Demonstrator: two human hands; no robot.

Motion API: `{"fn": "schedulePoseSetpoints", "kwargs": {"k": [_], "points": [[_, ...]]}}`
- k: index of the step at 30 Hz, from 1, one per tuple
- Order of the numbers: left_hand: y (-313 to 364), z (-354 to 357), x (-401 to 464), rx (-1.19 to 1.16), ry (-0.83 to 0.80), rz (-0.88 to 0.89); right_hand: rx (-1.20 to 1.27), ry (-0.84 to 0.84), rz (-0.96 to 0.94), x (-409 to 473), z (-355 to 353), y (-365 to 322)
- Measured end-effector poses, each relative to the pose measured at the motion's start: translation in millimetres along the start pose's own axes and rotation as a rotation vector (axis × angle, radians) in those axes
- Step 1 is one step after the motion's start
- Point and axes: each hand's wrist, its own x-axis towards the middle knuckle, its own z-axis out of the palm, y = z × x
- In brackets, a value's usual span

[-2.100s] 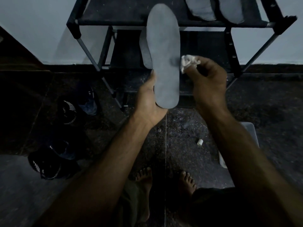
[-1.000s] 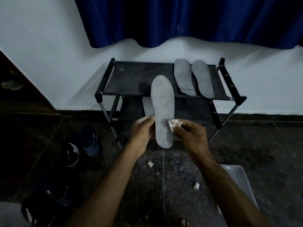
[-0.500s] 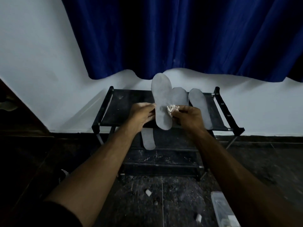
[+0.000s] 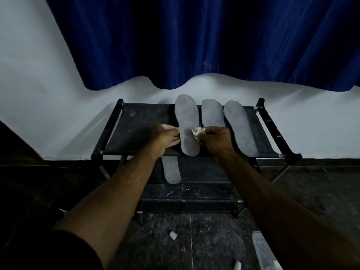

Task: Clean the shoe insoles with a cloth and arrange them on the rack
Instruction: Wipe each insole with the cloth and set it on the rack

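- the insole being handled [image 4: 187, 125] is a flat grey foam-looking piece, long oval shape, wider at the toe and rounded at the heel, with a slightly darker smudgy patch around the middle
- it sits lengthwise on the top shelf of the black rack [image 4: 124, 129], toe toward the wall, heel right at the front rail, though I can't tell if it's lying fully flat yet
- insole count: four visible. three up top, meaning the handled one plus two more grey ones, a middle insole [image 4: 212, 114] just beside it and a right insole [image 4: 240, 127] further over and angled a bit, then a lower insole [image 4: 171, 171] poking out on the shelf below
- the cloth [image 4: 197, 131] is one small crumpled whitish wad, pressed against the right edge of the handled insole about halfway down
- left hand [image 4: 165, 136] is at the insole's left edge, fingers mostly straight and together with tips touching the edge, more steadying than gripping
- right hand [image 4: 217, 138] has fingers and thumb curled in, pinching the cloth at the tips, knuckles up
- both forearms reach straight out from the bottom of the view, pretty much parallel
- other stuff: blue curtain [image 4: 194, 39] hanging over a white wall, dark speckled floor with a couple of small white scraps [image 4: 173, 235], and a clear plastic box [image 4: 263, 250] at lower right
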Motion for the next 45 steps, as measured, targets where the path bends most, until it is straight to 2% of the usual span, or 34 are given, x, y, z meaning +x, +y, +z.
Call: {"fn": "schedulePoseSetpoints", "kwargs": {"k": [5,15,28,35,40,43,45], "points": [[-5,3,8,-0.01,0.014,-0.021,-0.137,0.089,-0.013,8,7,11],[-5,2,5,0.007,-0.013,-0.05,-0.26,0.137,-0.025,14,11,12],[-4,6,3,0.049,0.009,-0.044,-0.295,0.157,-0.05,18,11,18],[-1,5,-7,0.1,0.077,0.01,-0.098,0.12,-0.033,1,0,13],[-4,-11,-30,0.129,0.148,0.122,0.075,0.113,-0.085,-26,-10,3],[-9,-20,-57,0.04,0.12,0.193,0.132,0.115,-0.15,-48,-16,-5],[-19,-25,-79,-0.014,0.075,0.222,0.212,0.094,-0.097,-65,-20,-5]]}}
